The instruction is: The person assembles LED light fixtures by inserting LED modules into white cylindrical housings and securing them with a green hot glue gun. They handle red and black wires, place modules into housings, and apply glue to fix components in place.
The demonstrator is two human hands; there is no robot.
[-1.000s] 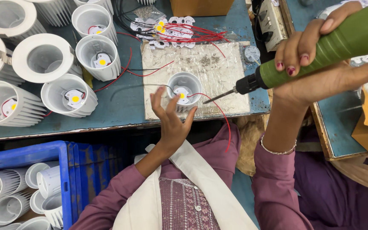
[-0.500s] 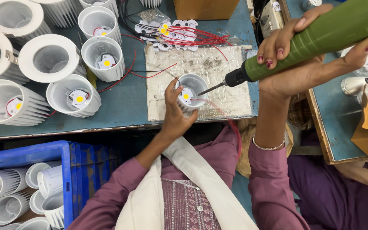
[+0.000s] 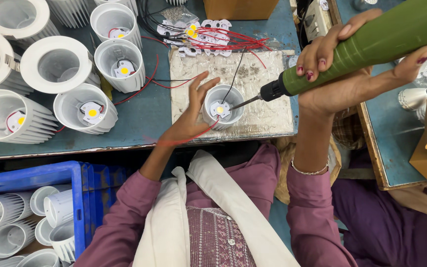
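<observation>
Screwdriver bit point(image 3: 245, 102) now inside housing point(image 3: 222, 106).

The left hand point(image 3: 190, 118), earlier open beside the white lamp housing point(image 3: 222, 106), now grips its side, and the green screwdriver point(image 3: 366, 44) in the right hand point(image 3: 352, 74) has brought its bit down inside.
</observation>
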